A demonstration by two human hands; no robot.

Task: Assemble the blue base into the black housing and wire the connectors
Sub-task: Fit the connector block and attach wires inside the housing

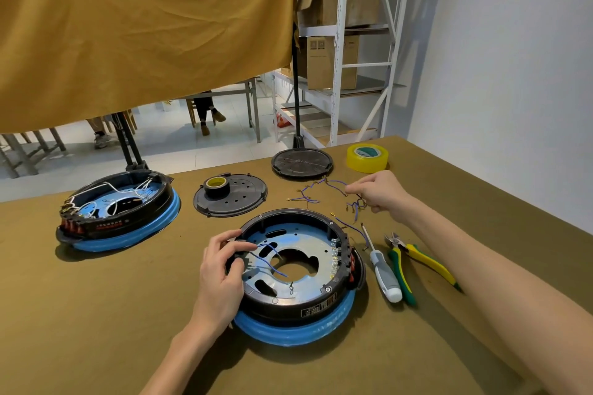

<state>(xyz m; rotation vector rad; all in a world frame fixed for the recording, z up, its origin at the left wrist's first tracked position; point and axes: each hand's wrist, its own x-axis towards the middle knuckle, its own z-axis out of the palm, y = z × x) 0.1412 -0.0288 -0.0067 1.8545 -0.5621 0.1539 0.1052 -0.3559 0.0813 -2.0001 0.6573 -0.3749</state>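
Fingers (239, 247) of the left hand (218, 276) pinch a black connector at the black housing (288, 305)'s left rim; the right hand (380, 191) pinches loose wires (321, 191) near the tabletop (96, 314)'s far right edge. Two housings — each on a blue base (288, 332), the second (128, 202) far left — two black discs (231, 199), two tape rolls (367, 157), one screwdriver (383, 269), one pair of cutters (417, 258).

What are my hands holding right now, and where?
Left hand grips the black housing at its left rim; right hand pinches the loose wires.
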